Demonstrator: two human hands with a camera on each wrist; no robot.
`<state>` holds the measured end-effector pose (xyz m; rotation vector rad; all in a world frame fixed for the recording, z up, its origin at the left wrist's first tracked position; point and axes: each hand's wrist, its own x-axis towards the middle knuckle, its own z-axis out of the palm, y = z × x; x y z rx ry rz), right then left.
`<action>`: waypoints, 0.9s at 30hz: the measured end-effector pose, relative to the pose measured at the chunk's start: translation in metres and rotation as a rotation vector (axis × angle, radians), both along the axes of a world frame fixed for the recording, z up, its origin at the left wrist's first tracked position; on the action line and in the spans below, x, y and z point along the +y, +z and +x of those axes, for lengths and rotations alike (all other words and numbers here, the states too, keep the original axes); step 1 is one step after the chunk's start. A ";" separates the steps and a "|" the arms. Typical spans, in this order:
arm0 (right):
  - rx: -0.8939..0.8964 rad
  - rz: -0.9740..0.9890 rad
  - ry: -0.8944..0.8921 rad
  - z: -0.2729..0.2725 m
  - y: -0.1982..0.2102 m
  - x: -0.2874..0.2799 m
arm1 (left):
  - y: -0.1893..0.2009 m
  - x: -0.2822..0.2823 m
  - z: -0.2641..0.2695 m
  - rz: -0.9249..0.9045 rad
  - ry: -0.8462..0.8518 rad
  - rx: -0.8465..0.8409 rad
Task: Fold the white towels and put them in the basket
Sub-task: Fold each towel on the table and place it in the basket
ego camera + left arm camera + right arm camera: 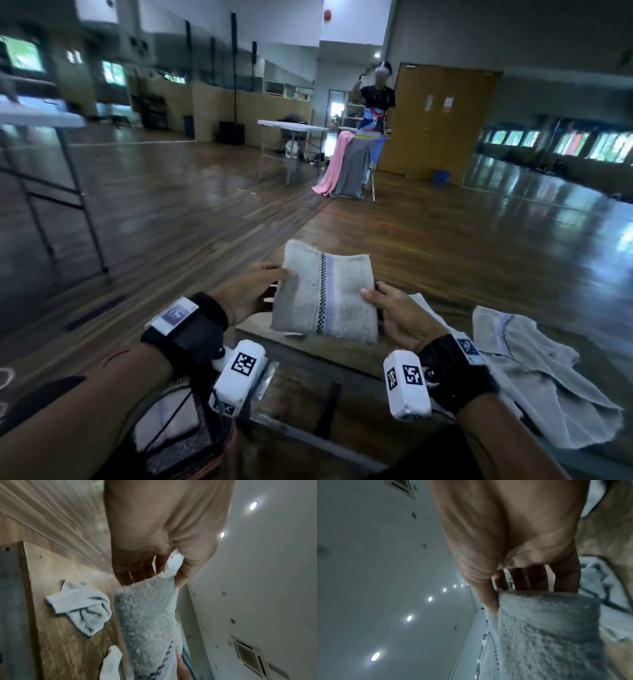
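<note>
Folded white terry towel (325,294) with a dark checked stripe, lifted off the brown wooden table (298,373) between both hands.

The left hand (251,291) pinches the left edge, thumb over the top and fingers behind; the right hand (394,317) clamps the right edge the same way — so the layers should stay stacked if both grips hold evenly. The dark mesh basket (191,442) sits low at the left, a towel already in it; swing left and lower flat. A crumpled white towel (534,373) waits on the table's right.
</note>
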<state>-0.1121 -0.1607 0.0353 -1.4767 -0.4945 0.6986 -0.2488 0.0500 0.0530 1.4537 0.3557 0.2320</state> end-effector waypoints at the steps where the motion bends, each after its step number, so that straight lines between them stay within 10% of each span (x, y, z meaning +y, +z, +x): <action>1: -0.033 -0.005 0.030 -0.002 0.007 0.011 | 0.007 0.005 -0.011 -0.005 0.049 -0.021; 12: -0.145 -0.073 0.361 -0.042 -0.005 0.170 | -0.013 0.100 -0.113 -0.045 0.400 -0.050; 27: -0.025 -0.832 0.505 -0.075 -0.343 0.361 | -0.357 0.229 -0.115 -0.047 0.562 0.794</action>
